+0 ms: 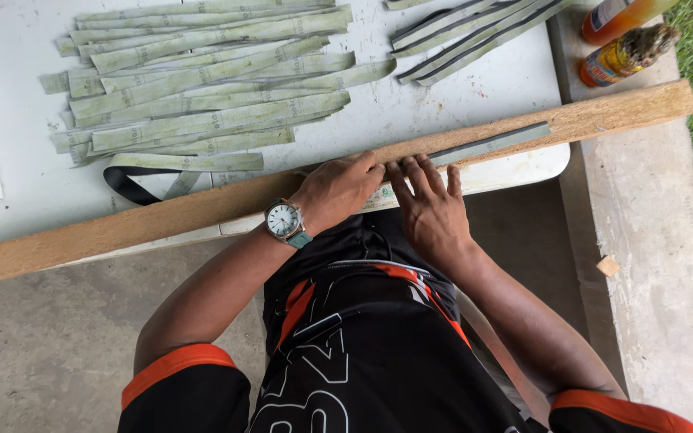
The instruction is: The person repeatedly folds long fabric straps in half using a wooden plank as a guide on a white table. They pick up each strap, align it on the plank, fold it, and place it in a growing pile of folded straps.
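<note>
Two hands (387,188) flat, fingers spread, pressing grey-green strip (487,144) onto wooden plank (186,212).

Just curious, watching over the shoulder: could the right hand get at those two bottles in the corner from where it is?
Probably yes. The right hand rests on the wooden plank, and nothing stands between it and the bottles, though they lie well off.

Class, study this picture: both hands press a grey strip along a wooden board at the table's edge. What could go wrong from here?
1. The wooden board overhangs the white table; uneven pressure might tip or slide it.
2. The grey strip could skew under the left hand and right hand.
3. The bottles near the board's far end could get knocked.
</note>
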